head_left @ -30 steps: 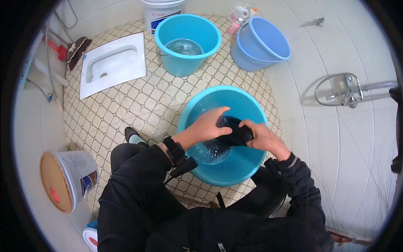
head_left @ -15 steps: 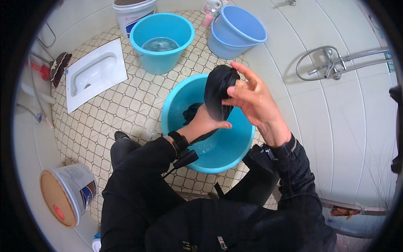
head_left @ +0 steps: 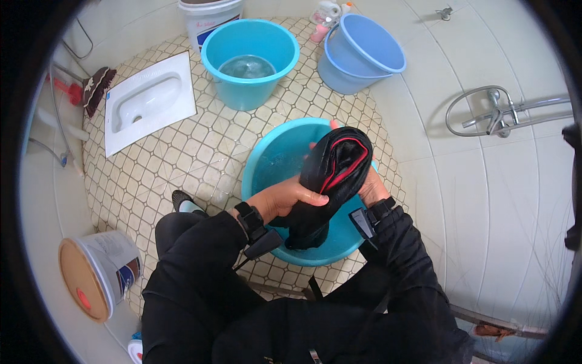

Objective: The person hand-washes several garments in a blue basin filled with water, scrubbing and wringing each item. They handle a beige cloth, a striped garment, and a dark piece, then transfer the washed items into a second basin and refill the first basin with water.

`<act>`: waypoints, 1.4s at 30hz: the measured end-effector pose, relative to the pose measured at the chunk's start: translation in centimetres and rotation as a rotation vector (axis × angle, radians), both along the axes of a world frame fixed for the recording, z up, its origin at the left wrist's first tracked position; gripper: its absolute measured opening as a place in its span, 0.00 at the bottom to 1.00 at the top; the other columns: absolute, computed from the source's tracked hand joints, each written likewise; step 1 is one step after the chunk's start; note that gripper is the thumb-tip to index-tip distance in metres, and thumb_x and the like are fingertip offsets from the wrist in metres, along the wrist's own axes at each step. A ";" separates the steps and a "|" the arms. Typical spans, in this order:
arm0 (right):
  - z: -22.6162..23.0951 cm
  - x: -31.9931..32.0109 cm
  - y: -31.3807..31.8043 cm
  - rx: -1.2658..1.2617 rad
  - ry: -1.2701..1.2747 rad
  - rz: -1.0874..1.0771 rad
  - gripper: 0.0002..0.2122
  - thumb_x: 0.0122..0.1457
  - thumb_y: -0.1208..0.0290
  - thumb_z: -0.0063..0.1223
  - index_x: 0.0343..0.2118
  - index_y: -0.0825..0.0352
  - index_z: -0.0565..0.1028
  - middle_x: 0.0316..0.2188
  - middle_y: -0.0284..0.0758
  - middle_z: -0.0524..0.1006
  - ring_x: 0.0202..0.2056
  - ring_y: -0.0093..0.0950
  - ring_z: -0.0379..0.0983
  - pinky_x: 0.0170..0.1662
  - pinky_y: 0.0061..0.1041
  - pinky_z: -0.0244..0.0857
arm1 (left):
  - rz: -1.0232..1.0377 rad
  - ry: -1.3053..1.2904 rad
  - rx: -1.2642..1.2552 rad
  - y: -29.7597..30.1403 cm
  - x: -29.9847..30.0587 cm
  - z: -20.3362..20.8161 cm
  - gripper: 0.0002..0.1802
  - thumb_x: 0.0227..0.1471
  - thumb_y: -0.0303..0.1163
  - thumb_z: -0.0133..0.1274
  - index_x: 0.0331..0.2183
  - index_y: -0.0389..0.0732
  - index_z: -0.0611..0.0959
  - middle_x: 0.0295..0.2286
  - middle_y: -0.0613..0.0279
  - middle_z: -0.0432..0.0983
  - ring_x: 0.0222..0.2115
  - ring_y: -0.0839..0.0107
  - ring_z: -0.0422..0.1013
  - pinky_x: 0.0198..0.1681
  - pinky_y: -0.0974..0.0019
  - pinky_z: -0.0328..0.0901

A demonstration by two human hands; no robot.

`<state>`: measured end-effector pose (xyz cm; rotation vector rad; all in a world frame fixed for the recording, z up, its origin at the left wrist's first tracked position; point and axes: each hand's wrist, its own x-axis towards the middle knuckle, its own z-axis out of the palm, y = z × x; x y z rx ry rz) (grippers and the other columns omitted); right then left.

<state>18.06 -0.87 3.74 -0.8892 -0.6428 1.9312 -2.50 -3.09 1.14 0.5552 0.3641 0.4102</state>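
Note:
A wet black garment (head_left: pixel 315 209) with red piping is bunched up over the turquoise basin (head_left: pixel 259 161) between my knees. My left hand (head_left: pixel 282 197) grips its near left side, the thumb lying across the front. Behind its right side is my right hand (head_left: pixel 372 189), closed round the cloth, most of its fingers hidden; a few fingertips show past the far edge. The lower part of the garment hangs down into the basin, where some water shows. What kind of garment it is cannot be made out.
Another turquoise tub (head_left: pixel 221 51) holds water ahead, near a blue bucket (head_left: pixel 342 73) and bottles (head_left: pixel 324 13). A squat toilet (head_left: pixel 151 103) is set in the tiled floor at left. A lidded white pail (head_left: pixel 112 267) lies nearby. A shower mixer (head_left: pixel 497 115) is on the right wall.
The black garment has been turned and lowered toward me, bringing its red piping into sight. My right hand, spread at its top before, has moved down and behind it.

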 end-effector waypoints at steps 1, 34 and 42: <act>0.1 -0.6 -0.2 0.051 0.200 0.100 0.38 0.45 0.52 0.65 0.57 0.58 0.60 0.53 0.43 0.67 0.52 0.42 0.65 0.53 0.42 0.65 | -0.058 -0.043 -0.031 0.1 0.0 -0.2 0.40 0.36 0.28 0.67 0.53 0.38 0.68 0.46 0.59 0.70 0.47 0.66 0.65 0.52 0.63 0.59; 3.8 1.5 0.3 0.276 -0.086 0.227 0.59 0.37 0.52 0.72 0.66 0.55 0.36 0.59 0.49 0.59 0.60 0.39 0.57 0.57 0.39 0.58 | -0.149 0.009 0.229 2.1 -0.8 0.5 0.34 0.34 0.35 0.67 0.44 0.35 0.72 0.29 0.60 0.74 0.29 0.72 0.71 0.34 0.68 0.65; 6.4 -1.0 0.2 0.427 0.070 0.215 0.19 0.39 0.63 0.68 0.32 0.62 0.70 0.38 0.41 0.72 0.46 0.53 0.70 0.49 0.53 0.65 | -0.208 -0.327 0.026 1.3 0.5 1.8 0.35 0.30 0.37 0.71 0.42 0.36 0.73 0.29 0.62 0.73 0.28 0.72 0.71 0.32 0.69 0.65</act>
